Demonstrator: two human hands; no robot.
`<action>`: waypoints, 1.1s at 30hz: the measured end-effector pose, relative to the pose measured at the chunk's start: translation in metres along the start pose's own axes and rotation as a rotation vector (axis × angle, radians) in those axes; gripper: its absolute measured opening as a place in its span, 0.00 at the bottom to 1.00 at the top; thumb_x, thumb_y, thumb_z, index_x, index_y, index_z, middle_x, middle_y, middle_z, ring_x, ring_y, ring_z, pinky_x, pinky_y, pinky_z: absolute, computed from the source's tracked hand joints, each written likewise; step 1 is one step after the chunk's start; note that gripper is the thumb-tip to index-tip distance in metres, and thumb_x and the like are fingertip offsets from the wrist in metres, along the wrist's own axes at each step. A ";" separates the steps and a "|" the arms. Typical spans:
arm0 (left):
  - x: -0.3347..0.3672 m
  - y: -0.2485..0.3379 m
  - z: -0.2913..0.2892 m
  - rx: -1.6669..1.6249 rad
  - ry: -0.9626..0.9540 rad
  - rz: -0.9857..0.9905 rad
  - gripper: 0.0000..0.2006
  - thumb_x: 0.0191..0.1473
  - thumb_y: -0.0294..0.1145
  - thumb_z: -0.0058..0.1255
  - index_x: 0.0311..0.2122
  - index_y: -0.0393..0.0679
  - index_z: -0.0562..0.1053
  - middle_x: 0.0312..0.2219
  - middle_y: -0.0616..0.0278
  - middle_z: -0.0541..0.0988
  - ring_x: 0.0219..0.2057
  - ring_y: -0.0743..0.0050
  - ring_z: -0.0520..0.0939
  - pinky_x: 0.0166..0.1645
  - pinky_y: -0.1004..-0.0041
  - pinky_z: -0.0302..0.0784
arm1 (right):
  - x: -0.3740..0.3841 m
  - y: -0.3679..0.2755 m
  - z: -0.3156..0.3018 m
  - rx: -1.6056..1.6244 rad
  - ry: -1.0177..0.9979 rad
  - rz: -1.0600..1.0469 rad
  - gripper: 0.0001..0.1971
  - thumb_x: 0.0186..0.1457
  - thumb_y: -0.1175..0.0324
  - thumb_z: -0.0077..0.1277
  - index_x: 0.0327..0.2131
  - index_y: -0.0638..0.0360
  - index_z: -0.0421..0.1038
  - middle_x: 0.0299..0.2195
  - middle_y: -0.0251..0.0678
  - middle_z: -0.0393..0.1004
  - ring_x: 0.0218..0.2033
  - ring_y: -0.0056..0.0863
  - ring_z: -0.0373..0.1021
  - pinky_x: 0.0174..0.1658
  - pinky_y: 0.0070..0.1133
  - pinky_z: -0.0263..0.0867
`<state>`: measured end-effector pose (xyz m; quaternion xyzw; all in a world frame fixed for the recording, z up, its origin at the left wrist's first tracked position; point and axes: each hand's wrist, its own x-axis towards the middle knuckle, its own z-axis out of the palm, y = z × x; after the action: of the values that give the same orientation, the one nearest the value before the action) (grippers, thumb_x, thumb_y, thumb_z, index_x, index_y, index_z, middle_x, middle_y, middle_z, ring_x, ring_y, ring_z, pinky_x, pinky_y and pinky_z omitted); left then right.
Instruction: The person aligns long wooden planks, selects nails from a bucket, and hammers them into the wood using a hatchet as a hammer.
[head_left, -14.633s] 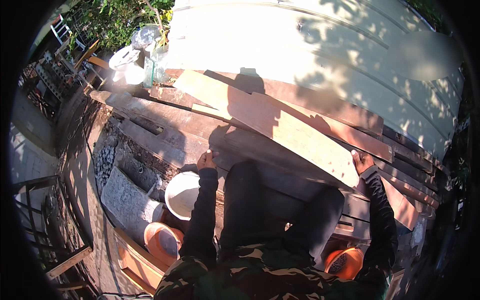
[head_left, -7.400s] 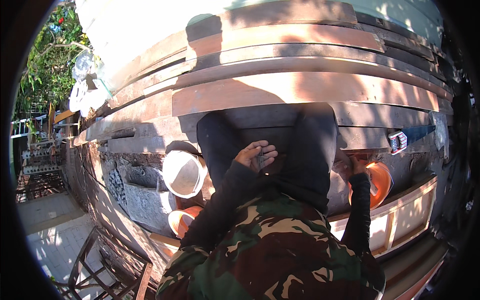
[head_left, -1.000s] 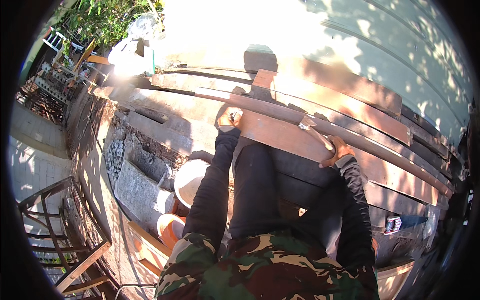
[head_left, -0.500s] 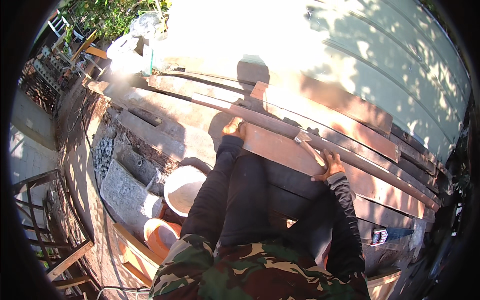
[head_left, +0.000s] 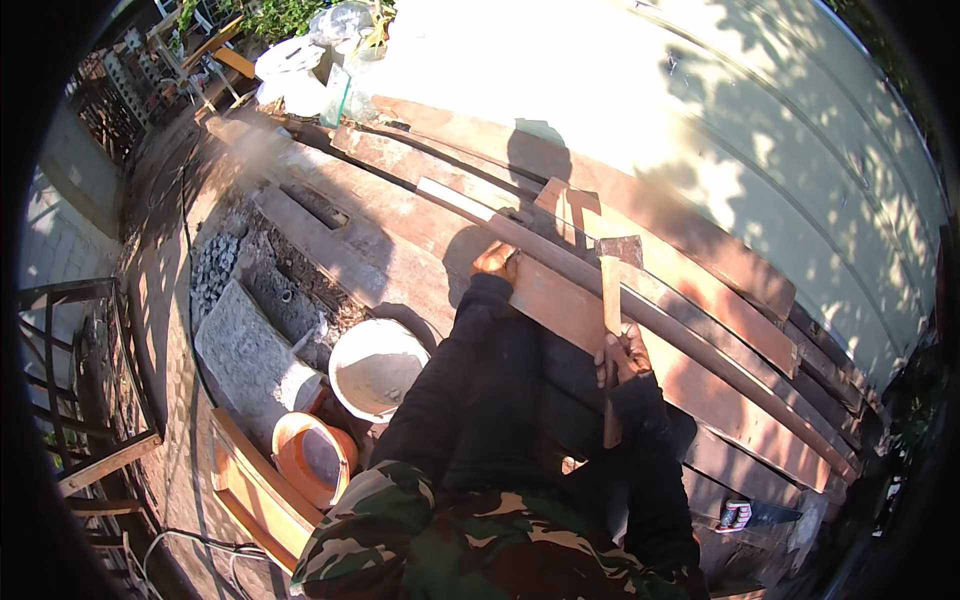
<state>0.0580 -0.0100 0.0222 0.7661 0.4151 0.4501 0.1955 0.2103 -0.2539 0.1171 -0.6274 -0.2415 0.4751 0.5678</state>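
Note:
My left hand is closed around the upper left end of a reddish-brown wooden plank that lies slantwise in front of my legs. In my right hand is a hatchet, its fingers wrapped round the pale wooden handle. The hatchet stands nearly upright in the picture, its dark, squarish metal head above the plank and the handle's lower end below my fist. A long, narrow wooden strip runs along the plank's far side.
More boards lie stacked beyond, beside a pale sheet wall. To my left are a white bucket, an orange bucket, a cement-caked trough and a gravel heap. A handsaw rests at lower right.
My right hand has left the plank's near edge and moved left, swinging the hatchet to nearly upright. My left hand stays at the plank's end. The whole view has shifted somewhat.

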 end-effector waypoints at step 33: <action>0.006 -0.013 0.021 0.116 0.112 0.099 0.07 0.39 0.30 0.57 0.28 0.43 0.75 0.29 0.53 0.78 0.33 0.54 0.79 0.37 0.63 0.76 | 0.050 0.019 0.039 -1.053 0.283 -0.414 0.19 0.48 0.63 0.53 0.43 0.58 0.65 0.32 0.55 0.69 0.36 0.54 0.68 0.37 0.38 0.65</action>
<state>0.0713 0.0039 0.0060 0.7693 0.4124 0.4766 0.1049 0.1934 -0.1973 0.0864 -0.8222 -0.4846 0.0817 0.2872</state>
